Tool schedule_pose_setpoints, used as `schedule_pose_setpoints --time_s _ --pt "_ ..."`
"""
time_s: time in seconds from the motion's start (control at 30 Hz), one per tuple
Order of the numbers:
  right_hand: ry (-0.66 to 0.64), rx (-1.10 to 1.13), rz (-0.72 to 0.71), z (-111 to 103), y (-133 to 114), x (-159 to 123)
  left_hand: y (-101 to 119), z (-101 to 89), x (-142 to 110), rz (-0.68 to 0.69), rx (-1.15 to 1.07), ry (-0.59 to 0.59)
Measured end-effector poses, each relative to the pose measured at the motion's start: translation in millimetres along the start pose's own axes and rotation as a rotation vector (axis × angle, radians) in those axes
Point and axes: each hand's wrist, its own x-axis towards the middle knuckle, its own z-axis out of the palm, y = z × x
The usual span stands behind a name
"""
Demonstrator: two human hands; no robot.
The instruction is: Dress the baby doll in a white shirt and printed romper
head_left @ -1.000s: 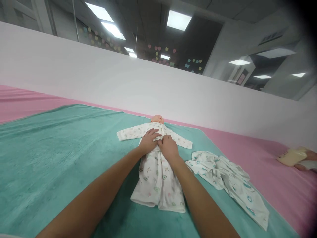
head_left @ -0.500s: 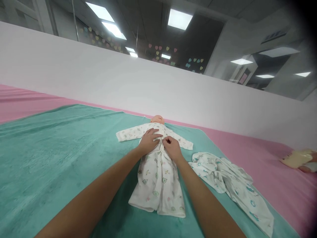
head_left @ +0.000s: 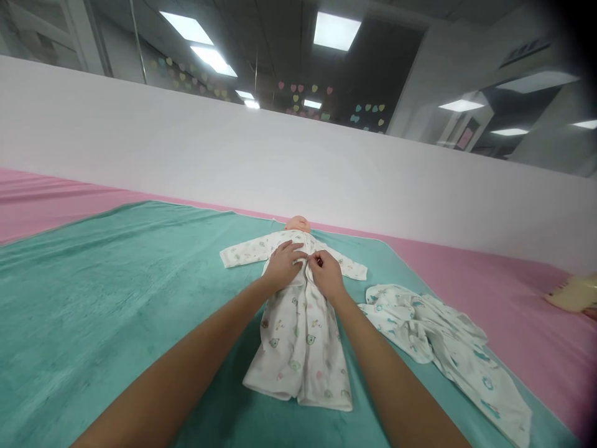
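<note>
A baby doll [head_left: 297, 223] lies on its back on the green blanket [head_left: 116, 298], its head towards the wall. It wears a white baby gown [head_left: 298, 348] with small animal prints, the long sleeves spread out to both sides. Across the gown's chest rests my left hand [head_left: 283, 266], its fingers stretched towards the front seam. My right hand [head_left: 326, 270] pinches the gown's front edge just beside those fingertips. Whatever fastening lies between the fingertips is too small to make out. Below my hands, the gown's lower part lies spread towards me.
A crumpled white cloth [head_left: 433, 330] with teal prints lies on the right of the blanket. Pink fabric [head_left: 489, 280] runs beneath. At the far right is a pale yellow object [head_left: 571, 294], partly cut off. A white wall [head_left: 280, 168] with glass above stands behind.
The view has shifted slightly, moving the cloth and the yellow object rightwards in it. Both hands stay at the gown's front, with my right fingers slightly higher along the seam.
</note>
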Motion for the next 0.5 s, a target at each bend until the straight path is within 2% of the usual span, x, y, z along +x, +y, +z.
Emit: schedule_pose_setpoints --time_s 0.23,0.33,0.43,0.5 --pt "0.026 0.123 0.044 -1 0 2 10 -3.4 -4 -0.032 0.046 0.037" --pt "0.157 0.197 0.161 -3 12 7 14 -6.7 -6 -0.047 0.124 0.028" --pt "0.325 0.198 0.326 -12 35 11 16 -9.7 -5 -0.039 0.177 0.021" --pt "0.367 0.167 0.376 -22 54 11 17 -11.4 -5 -0.025 0.181 0.032"
